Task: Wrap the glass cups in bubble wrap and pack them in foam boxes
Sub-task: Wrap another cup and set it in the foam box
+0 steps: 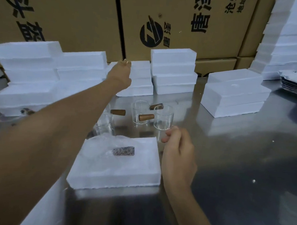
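While stacks of white foam boxes (32, 76) fill the far left of the steel table (244, 167), the left hand (119, 75) stretches out over them toward a shorter stack (139, 81) in the middle, fingers bunched at its top edge; motion blur means I cannot tell whether it already grips a piece, though it looks like a reach for a lid or a fresh box. Nearer the person lies an open foam box (114, 168) with a bubble-wrapped cup (108, 149) bedded in it, the brown handle showing through the wrap, so this one seems packed and waiting to be closed. Just behind it stand three bare glass cups (140, 115) with wooden handles, close together, probably staged there for easy picking. The right hand (176, 151) hangs beside the box's right edge with fingers loosely curled, holding nothing, its fingertips near the base of the rightmost cup (162, 119). Farther right another stack of boxes (235, 94) sits well apart, leaving bare table at the front right. Room is tight between cups and box, so a lid brought back should pass above the glasses.
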